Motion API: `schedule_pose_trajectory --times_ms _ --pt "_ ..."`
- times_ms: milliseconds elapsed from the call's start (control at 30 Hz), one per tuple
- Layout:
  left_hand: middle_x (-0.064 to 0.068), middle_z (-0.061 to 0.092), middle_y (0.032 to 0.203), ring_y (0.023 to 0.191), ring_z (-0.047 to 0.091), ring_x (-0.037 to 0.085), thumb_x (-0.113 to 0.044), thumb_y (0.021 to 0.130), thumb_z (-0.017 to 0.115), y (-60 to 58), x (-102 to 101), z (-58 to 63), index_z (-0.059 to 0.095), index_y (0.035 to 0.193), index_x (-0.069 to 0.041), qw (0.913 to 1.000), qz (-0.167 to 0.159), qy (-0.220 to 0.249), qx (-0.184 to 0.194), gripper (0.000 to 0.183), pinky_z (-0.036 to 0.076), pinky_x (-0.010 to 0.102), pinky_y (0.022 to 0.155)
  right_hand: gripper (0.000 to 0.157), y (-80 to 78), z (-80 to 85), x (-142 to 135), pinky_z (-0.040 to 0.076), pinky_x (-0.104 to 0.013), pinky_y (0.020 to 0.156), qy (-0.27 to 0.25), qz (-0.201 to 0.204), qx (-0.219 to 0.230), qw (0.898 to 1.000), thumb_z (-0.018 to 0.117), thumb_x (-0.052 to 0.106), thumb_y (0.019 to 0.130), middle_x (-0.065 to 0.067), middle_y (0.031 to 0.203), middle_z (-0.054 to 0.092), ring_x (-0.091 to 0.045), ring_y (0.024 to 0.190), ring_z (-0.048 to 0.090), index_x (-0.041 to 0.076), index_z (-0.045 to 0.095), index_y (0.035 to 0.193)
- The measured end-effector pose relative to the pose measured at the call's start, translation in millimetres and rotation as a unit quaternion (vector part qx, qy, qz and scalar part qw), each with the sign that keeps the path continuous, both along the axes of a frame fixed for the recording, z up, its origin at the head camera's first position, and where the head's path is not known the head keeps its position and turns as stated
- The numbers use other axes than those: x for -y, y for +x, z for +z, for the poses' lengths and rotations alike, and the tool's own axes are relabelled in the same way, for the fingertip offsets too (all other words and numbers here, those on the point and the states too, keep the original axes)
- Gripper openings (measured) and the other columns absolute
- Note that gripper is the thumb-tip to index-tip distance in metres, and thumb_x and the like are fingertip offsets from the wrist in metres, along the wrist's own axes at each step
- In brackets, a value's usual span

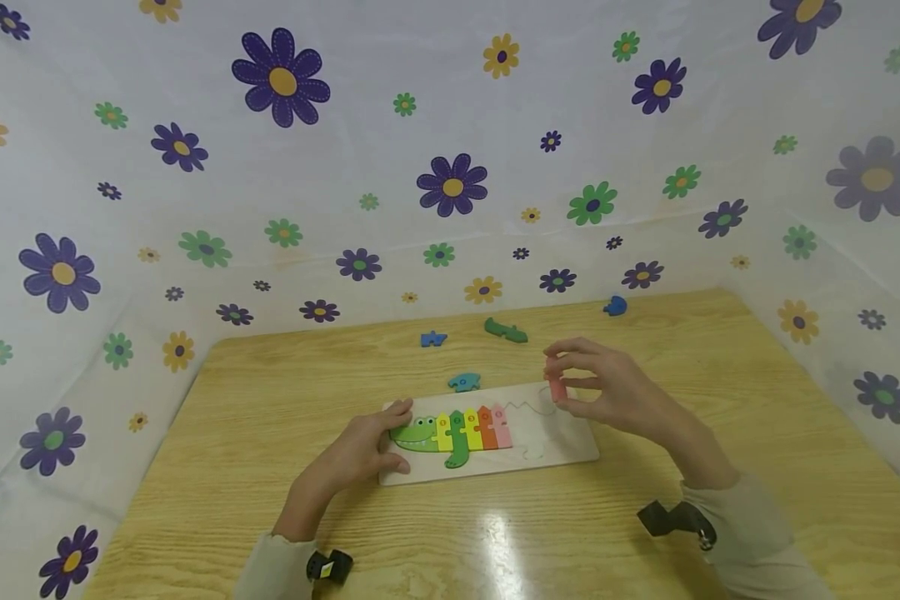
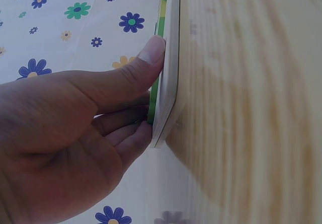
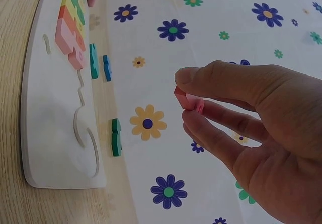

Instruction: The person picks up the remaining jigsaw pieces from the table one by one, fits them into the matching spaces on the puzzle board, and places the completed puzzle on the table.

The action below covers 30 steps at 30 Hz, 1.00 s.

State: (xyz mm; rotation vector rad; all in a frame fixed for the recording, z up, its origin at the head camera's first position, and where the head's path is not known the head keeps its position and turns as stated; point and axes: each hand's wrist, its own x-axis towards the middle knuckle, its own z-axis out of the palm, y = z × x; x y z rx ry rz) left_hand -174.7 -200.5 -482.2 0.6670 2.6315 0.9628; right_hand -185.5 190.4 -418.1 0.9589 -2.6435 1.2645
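Note:
A pale wooden puzzle board (image 1: 570,450) lies on the table with a crocodile picture partly filled. The green crocodile head (image 1: 417,435), a green leg piece (image 1: 457,454) and yellow, green, orange and pink body pieces sit in its left half. My left hand (image 1: 356,450) holds the board's left end, thumb at the near side and fingers at the far side; the left wrist view shows the thumb (image 2: 151,53) against its edge. Above the board's right end, my right hand (image 1: 615,387) pinches a pinkish-red puzzle piece (image 3: 187,99) between thumb and fingers, clear of the board.
Loose pieces lie behind the board: a light blue one (image 1: 464,382) near its far edge, a blue one (image 1: 433,339), a long green one (image 1: 506,331) and another blue one (image 1: 616,306) farther right. A flower-patterned white cloth (image 1: 390,208) surrounds the wooden table (image 1: 270,392).

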Motion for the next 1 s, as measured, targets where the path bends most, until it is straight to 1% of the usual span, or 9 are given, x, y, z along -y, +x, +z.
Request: schedule_pose_trajectory --times_ms 100,200,300,400,500,600,700,833,1000 --pt "0.015 0.035 0.163 0.152 0.028 0.033 -0.01 0.083 0.085 0.4 0.2 -0.1 0.049 0.147 0.007 1.0 -0.002 0.0 -0.003 0.075 0.028 0.048 0.122 0.042 0.4 -0.5 1.3 0.061 -0.041 0.087 -0.012 0.006 0.017 1.0 0.082 -0.012 0.078 -0.014 0.135 0.06 -0.033 0.116 0.065 0.0 0.07 0.117" --pt "0.015 0.035 0.163 0.152 0.028 0.033 -0.01 0.082 0.085 0.4 0.2 0.0 0.049 0.147 0.006 1.0 -0.001 0.003 0.001 0.076 0.028 0.048 0.122 0.043 0.8 -0.8 1.6 0.06 -0.043 0.089 -0.026 0.012 0.032 0.999 0.081 -0.014 0.078 -0.015 0.136 0.059 -0.034 0.116 0.065 -0.001 0.069 0.118" --pt "0.014 0.035 0.163 0.153 0.027 0.032 -0.009 0.082 0.085 0.1 -0.2 -0.2 0.049 0.148 0.006 1.0 0.001 0.005 0.005 0.077 0.027 0.047 0.122 0.043 1.0 -1.1 1.6 0.06 -0.043 0.089 -0.026 0.012 0.037 0.999 0.081 -0.013 0.078 -0.016 0.136 0.059 -0.034 0.117 0.064 -0.001 0.068 0.118" --pt "0.013 0.034 0.163 0.153 0.026 0.031 -0.009 0.082 0.085 -0.2 -0.2 -0.3 0.048 0.148 0.005 1.0 0.002 0.005 0.007 0.077 0.027 0.047 0.122 0.042 0.7 -1.6 1.9 0.06 -0.04 0.089 -0.021 0.01 0.032 0.999 0.081 -0.013 0.078 -0.015 0.136 0.059 -0.034 0.117 0.064 -0.001 0.069 0.116" --pt "0.013 0.034 0.163 0.153 0.026 0.031 -0.009 0.082 0.085 -0.1 0.1 -0.6 0.048 0.148 0.005 1.0 0.002 0.005 0.006 0.077 0.027 0.047 0.122 0.04 0.2 -2.1 3.0 0.061 -0.036 0.088 -0.009 0.008 0.017 1.0 0.082 -0.013 0.078 -0.014 0.134 0.06 -0.033 0.117 0.064 0.0 0.07 0.114" --pt "0.014 0.034 0.163 0.153 0.026 0.031 -0.009 0.081 0.085 0.0 0.5 -0.8 0.049 0.148 0.006 0.9999 0.001 0.008 0.007 0.077 0.027 0.047 0.122 0.039 0.4 -1.9 4.5 0.061 -0.036 0.086 -0.001 0.007 0.008 1.0 0.082 -0.013 0.077 -0.015 0.134 0.061 -0.034 0.117 0.064 0.0 0.071 0.112" --pt "0.014 0.034 0.163 0.153 0.026 0.031 -0.009 0.081 0.085 0.0 0.9 -0.9 0.049 0.148 0.006 0.9999 0.0 0.01 0.007 0.077 0.027 0.047 0.122 0.039 0.9 -1.9 5.7 0.061 -0.037 0.086 -0.001 0.008 0.009 1.0 0.082 -0.013 0.077 -0.016 0.134 0.061 -0.035 0.118 0.064 -0.001 0.071 0.112" --pt "0.013 0.034 0.163 0.153 0.026 0.031 -0.01 0.081 0.085 -0.2 1.0 -1.1 0.049 0.148 0.005 1.0 0.001 0.007 0.007 0.077 0.027 0.047 0.122 0.039 1.7 -2.4 7.1 0.061 -0.036 0.086 0.001 0.004 0.013 1.0 0.082 -0.013 0.077 -0.017 0.135 0.061 -0.035 0.119 0.063 0.0 0.07 0.112" --pt "0.012 0.034 0.164 0.153 0.026 0.03 -0.01 0.082 0.085 -0.7 0.4 -1.2 0.049 0.149 0.004 1.0 0.004 0.003 0.006 0.077 0.028 0.047 0.122 0.039 1.5 -4.2 8.4 0.061 -0.038 0.086 0.001 0.003 0.02 1.0 0.082 -0.011 0.078 -0.017 0.133 0.061 -0.035 0.116 0.065 0.0 0.07 0.113"
